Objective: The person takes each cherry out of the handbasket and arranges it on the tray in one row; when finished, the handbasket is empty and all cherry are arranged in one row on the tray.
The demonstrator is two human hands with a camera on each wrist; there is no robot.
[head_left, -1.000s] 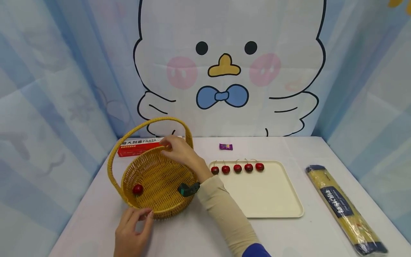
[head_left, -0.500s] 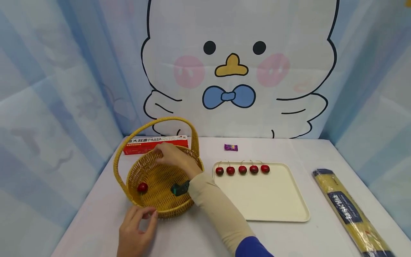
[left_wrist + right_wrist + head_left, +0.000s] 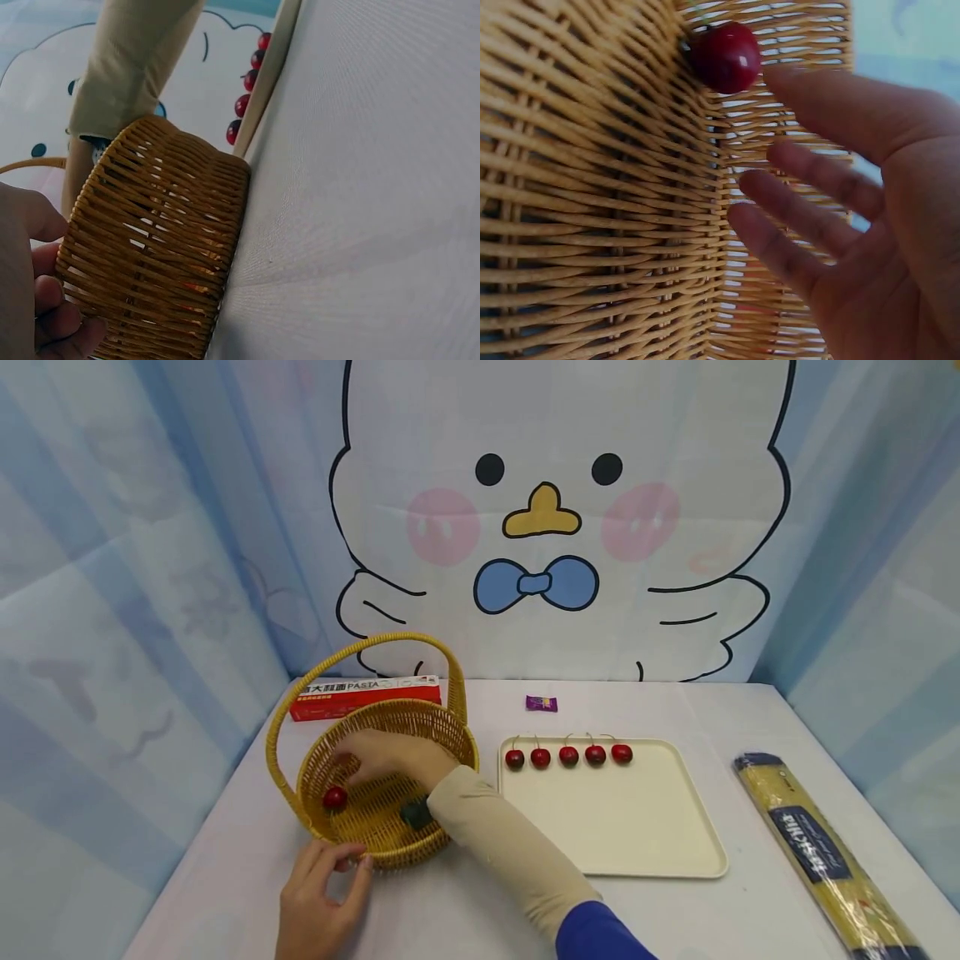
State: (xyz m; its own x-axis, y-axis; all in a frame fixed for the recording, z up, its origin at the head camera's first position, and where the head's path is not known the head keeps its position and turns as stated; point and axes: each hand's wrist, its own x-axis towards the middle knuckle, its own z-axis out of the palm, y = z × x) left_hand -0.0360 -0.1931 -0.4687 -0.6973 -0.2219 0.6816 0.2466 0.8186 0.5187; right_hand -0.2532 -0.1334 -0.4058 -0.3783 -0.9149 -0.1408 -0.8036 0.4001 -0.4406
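Observation:
A yellow-brown wicker basket with a tall arched handle stands on the left of the table. My left hand pinches its near rim; in the left wrist view its fingers bend against the woven wall. Down inside the basket reaches my right hand, its fingers loosely spread and nothing between them. A single dark red cherry lies against the basket's left inner wall, a fingertip of that hand right beside it. Several more cherries, stems up, form a row along the back of a cream tray.
Behind the basket lies a red and white pasta box. A small purple wrapped sweet is at the back middle. A long bag of pasta lies on the right. The basket handle arches over the left side of the workspace.
My right hand has dropped from the basket's far rim into its inside, down and left to the cherry. The left hand has stayed at the near rim. The head view has shifted slightly.

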